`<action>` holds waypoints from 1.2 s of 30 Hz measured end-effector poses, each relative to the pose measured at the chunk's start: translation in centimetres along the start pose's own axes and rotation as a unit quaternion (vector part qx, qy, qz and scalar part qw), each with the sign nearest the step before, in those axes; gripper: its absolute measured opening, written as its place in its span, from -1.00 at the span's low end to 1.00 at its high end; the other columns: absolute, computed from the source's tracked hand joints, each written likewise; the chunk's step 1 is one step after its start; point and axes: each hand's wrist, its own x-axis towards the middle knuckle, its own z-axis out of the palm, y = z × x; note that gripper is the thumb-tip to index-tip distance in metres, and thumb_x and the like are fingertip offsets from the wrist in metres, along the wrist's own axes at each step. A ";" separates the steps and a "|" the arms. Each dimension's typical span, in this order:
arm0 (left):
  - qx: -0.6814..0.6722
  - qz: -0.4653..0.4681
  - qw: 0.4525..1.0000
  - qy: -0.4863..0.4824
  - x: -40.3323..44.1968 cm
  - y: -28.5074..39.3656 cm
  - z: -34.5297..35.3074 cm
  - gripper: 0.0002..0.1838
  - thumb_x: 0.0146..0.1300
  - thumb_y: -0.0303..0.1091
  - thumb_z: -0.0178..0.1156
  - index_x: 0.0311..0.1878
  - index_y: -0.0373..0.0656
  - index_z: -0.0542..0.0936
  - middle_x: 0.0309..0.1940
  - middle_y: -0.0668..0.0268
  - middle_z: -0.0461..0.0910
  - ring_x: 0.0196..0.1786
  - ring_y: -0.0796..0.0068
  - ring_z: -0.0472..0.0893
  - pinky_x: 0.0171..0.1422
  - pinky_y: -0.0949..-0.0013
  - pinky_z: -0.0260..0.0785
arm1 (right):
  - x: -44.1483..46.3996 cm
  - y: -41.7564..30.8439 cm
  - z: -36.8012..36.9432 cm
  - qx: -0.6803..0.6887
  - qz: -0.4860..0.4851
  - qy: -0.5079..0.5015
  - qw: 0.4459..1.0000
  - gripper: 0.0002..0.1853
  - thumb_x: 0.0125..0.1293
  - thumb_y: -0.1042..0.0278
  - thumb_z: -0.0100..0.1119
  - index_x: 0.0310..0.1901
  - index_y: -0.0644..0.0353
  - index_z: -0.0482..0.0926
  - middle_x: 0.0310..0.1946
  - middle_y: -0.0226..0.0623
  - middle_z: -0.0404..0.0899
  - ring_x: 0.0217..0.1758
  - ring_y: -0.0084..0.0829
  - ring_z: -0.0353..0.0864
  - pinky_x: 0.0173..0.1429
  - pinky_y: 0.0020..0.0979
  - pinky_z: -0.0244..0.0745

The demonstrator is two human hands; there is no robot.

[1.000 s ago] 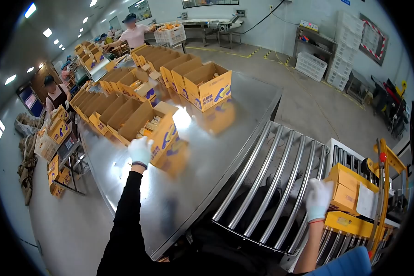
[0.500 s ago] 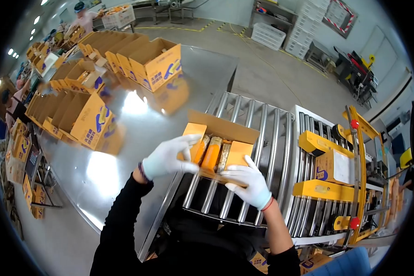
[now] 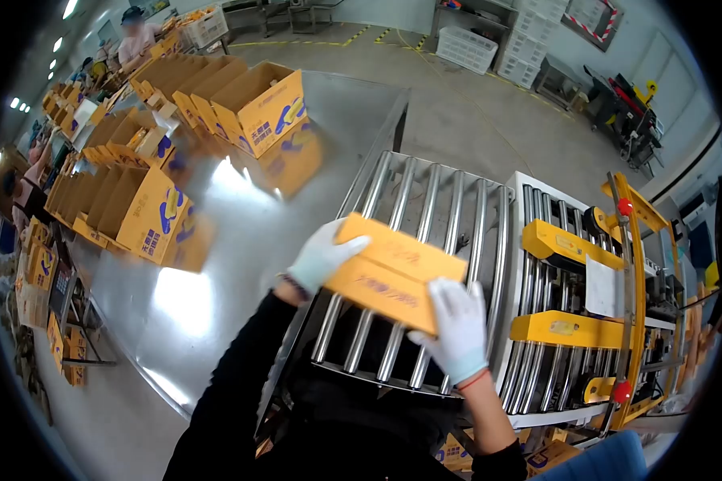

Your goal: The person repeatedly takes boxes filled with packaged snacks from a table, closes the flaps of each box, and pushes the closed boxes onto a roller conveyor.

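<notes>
A yellow-orange cardboard box [image 3: 385, 276] with its top flaps folded down is over the metal rollers, and its contents are hidden. Dark printing runs along the flaps. My left hand [image 3: 325, 255], in a white glove, grips the left end with the thumb over the top. At the right end my gloved right hand [image 3: 459, 325] holds the box, fingers on its edge and side. Beneath the box runs the roller conveyor [image 3: 389, 349].
On the steel table [image 3: 241, 240] at left stand rows of open boxes [image 3: 140, 212] and more open boxes [image 3: 249, 112] farther back. To the right is a machine with yellow guides [image 3: 569, 329] and a white panel [image 3: 605, 287]. Co-workers [image 3: 136, 40] are at the far left.
The box's flaps have come down over the wrapped packs that showed inside. My hands have shifted to its two ends. The box between the yellow guides is no longer visible there.
</notes>
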 end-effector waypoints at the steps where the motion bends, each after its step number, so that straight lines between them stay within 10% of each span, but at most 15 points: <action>1: -0.088 -0.009 0.995 0.039 1.4 -0.8 2.5 -0.62 0.50 -0.35 0.25 0.26 -0.38 0.54 0.03 0.18 0.70 0.02 0.46 0.71 0.09 0.37 0.61 | 0.4 0.6 -1.1 -0.020 0.033 -0.015 0.999 0.06 -0.09 0.11 0.68 0.45 0.28 0.33 0.31 -0.07 0.43 0.49 -0.08 0.36 0.68 0.05 0.07; 4: 0.083 0.148 0.971 0.171 4.4 -2.0 11.3 -0.55 0.47 -0.27 0.26 0.28 -0.38 0.51 0.11 0.05 0.64 0.15 0.33 0.63 0.26 0.26 0.50 | 2.2 5.4 0.6 -0.130 0.111 0.037 0.985 0.17 -0.11 0.04 0.69 0.52 0.30 0.24 0.47 -0.02 0.32 0.61 0.01 0.20 0.73 0.05 -0.05; 9: 0.174 -0.005 0.966 -0.194 2.3 -1.3 10.2 -0.36 0.51 -0.06 0.23 0.44 -0.35 0.44 0.36 -0.05 0.52 0.37 0.14 0.54 0.47 0.18 0.36 | 3.0 9.4 1.9 -0.150 0.131 0.121 0.972 0.13 0.07 -0.09 0.55 0.54 0.39 0.19 0.57 0.11 0.21 0.70 0.07 0.06 0.77 0.03 -0.14; 12: 0.359 0.179 0.914 0.060 -1.3 0.9 -0.7 -0.35 0.43 -0.11 0.28 0.43 -0.33 0.44 0.33 -0.04 0.53 0.36 0.08 0.53 0.46 0.13 0.35 | 0.9 11.9 1.5 -0.147 0.138 0.136 0.970 -0.08 0.27 0.07 0.33 0.54 0.40 0.19 0.58 0.11 0.20 0.70 0.08 0.06 0.76 0.03 -0.13; 16: 0.586 0.181 0.649 0.450 -8.6 3.8 -23.3 -0.33 0.33 -0.17 0.33 0.42 -0.31 0.44 0.29 -0.02 0.55 0.35 0.00 0.52 0.44 0.06 0.34 | -0.2 13.5 1.5 -0.144 0.140 0.147 0.969 -0.28 0.34 0.33 0.16 0.51 0.38 0.26 0.59 0.05 0.20 0.68 0.04 0.12 0.74 0.03 -0.08; 20: 0.757 -0.141 0.406 0.493 -18.1 2.1 -39.6 -0.32 0.26 -0.09 0.36 0.40 -0.17 0.47 0.21 0.03 0.63 0.30 0.08 0.58 0.41 0.00 0.31 | -0.9 15.1 2.3 -0.126 0.115 0.162 0.972 -0.54 0.27 0.61 0.08 0.22 0.20 0.60 0.45 -0.04 0.43 0.57 0.01 0.32 0.72 0.00 0.00; 23: 0.768 -0.199 0.514 0.327 -17.8 4.2 -38.2 -0.69 0.34 -0.10 0.24 -0.07 -0.13 0.71 -0.15 0.07 0.76 -0.05 0.03 0.75 0.30 -0.05 0.41 | -0.8 11.2 2.2 0.043 0.082 0.177 0.980 -0.54 0.30 0.74 0.00 0.19 0.23 0.63 0.30 -0.05 0.58 0.48 -0.05 0.46 0.65 -0.10 0.24; 27: 0.727 -0.096 0.623 0.273 -13.0 5.8 -25.1 -0.61 0.41 -0.07 0.15 -0.35 -0.21 0.67 -0.32 -0.04 0.72 -0.16 -0.15 0.71 0.04 -0.02 0.56 | 1.6 2.1 2.9 0.130 -0.071 0.051 0.988 -0.55 0.23 0.66 0.15 0.18 0.29 0.61 0.23 0.00 0.60 0.37 0.02 0.53 0.56 -0.07 0.37; 31: 0.369 0.100 0.899 0.214 -13.0 8.3 -14.4 -0.40 0.37 -0.03 0.32 0.32 -0.28 0.57 0.20 0.05 0.69 0.03 0.18 0.75 0.14 0.14 0.55 | 2.9 -5.3 1.8 0.174 -0.149 0.061 0.972 -0.18 0.16 0.09 0.48 0.39 0.32 0.40 0.38 -0.01 0.44 0.51 0.06 0.33 0.62 0.07 0.16; 33: 0.466 0.099 0.849 0.230 -13.5 8.8 -12.4 -0.24 0.31 -0.09 0.41 0.47 -0.25 0.41 0.37 0.10 0.55 0.20 0.29 0.67 0.28 0.20 0.48 | 2.9 -7.1 1.0 0.143 -0.121 0.091 0.978 -0.02 0.06 -0.07 0.57 0.43 0.32 0.37 0.47 -0.03 0.35 0.57 0.09 0.25 0.65 0.12 0.09; 36: 0.458 0.152 0.873 -0.074 -11.3 5.4 -11.3 -0.08 0.15 -0.08 0.56 0.51 -0.20 0.37 0.48 0.12 0.44 0.39 0.34 0.56 0.47 0.28 0.36 | 3.8 -5.6 4.5 0.103 -0.141 0.019 0.984 0.05 0.00 -0.02 0.63 0.48 0.27 0.33 0.53 0.00 0.29 0.63 0.09 0.19 0.70 0.18 -0.05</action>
